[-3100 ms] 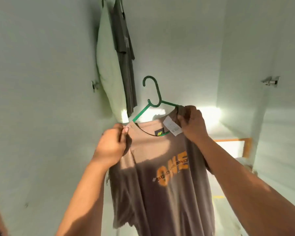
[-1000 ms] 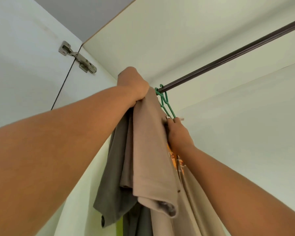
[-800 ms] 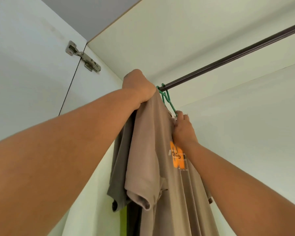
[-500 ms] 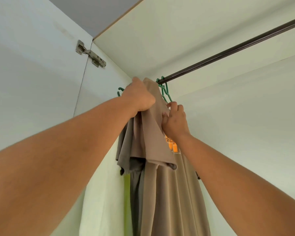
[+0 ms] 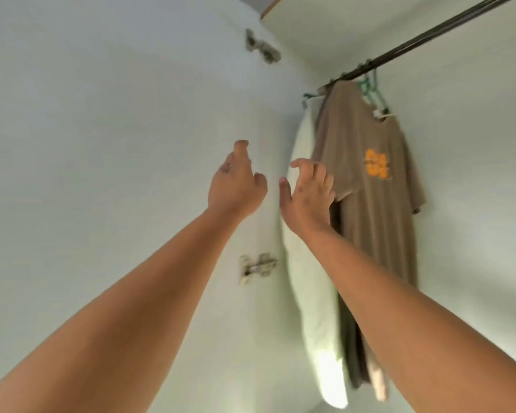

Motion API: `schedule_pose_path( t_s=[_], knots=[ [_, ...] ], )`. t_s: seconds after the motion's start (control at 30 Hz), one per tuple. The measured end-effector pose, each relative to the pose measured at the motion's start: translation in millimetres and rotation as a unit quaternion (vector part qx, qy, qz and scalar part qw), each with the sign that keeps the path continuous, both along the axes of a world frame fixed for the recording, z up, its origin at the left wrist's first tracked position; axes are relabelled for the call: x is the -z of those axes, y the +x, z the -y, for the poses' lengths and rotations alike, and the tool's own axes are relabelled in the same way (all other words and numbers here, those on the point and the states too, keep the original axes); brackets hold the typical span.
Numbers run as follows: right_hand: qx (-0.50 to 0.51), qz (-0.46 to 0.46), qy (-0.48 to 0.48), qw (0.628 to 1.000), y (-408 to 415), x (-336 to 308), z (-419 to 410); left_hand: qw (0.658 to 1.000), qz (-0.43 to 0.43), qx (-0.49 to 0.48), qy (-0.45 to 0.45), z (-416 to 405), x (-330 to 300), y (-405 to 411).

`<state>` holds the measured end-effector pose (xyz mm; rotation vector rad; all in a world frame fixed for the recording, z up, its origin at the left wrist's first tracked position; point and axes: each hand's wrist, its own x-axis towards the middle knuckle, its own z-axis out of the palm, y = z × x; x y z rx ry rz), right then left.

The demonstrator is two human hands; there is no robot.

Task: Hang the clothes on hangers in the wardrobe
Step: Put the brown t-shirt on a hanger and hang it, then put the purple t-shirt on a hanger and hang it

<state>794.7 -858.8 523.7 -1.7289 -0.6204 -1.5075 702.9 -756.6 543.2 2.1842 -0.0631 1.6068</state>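
Brown T-shirt hangs lengthwise downward, print facing out, from rail.

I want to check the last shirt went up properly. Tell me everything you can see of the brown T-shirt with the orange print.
The brown T-shirt looks like soft knit cloth, short-sleeved, with a blurred orange print on the chest. It hangs on a green hanger hooked over the dark rail, near the rail's left end, and drapes straight down. A pale green garment hangs just left of it. Neither hand holds it; whether the right hand brushes a sleeve is unclear.
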Motion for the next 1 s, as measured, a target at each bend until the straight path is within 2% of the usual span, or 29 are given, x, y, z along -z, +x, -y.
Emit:
schedule_pose_path(
  t_s=[0.17, 0.27, 0.37, 0.47, 0.57, 0.67, 0.8, 1.0],
  knots=[
    [-0.108, -0.024, 0.015, 0.994, -109.9, 65.3, -116.4, 0.98, -0.024, -0.164, 0.107, -90.6, 71.4, -129.8],
    [-0.202, -0.047, 0.013, 0.978, -190.3, 111.3, -194.7, 0.944, -0.076, -0.282, 0.153, -153.9, 118.4, -218.7],
    [-0.266, -0.089, 0.016, 0.96, -276.2, 161.8, -272.4, 0.905, -0.121, -0.379, 0.151, -216.9, 168.1, -311.2],
    [-0.319, -0.107, 0.001, 0.942, -372.2, 211.7, -344.7, 0.866, -0.147, -0.462, 0.127, -278.1, 216.0, -404.4],
    [-0.37, -0.106, -0.053, 0.921, -461.6, 259.1, -406.9, 0.833, -0.164, -0.524, 0.07, -329.9, 258.3, -488.6],
    [-0.437, -0.134, -0.122, 0.881, -531.2, 308.3, -469.9, 0.796, -0.168, -0.582, 0.004, -378.1, 301.0, -562.2],
    [-0.468, -0.179, -0.207, 0.84, -591.6, 370.7, -547.9, 0.752, -0.213, -0.624, -0.029, -446.6, 355.9, -632.3],
    [-0.509, -0.208, -0.301, 0.779, -642.0, 432.7, -657.1, 0.723, -0.287, -0.618, -0.111, -539.2, 429.5, -680.3]
  ],
)
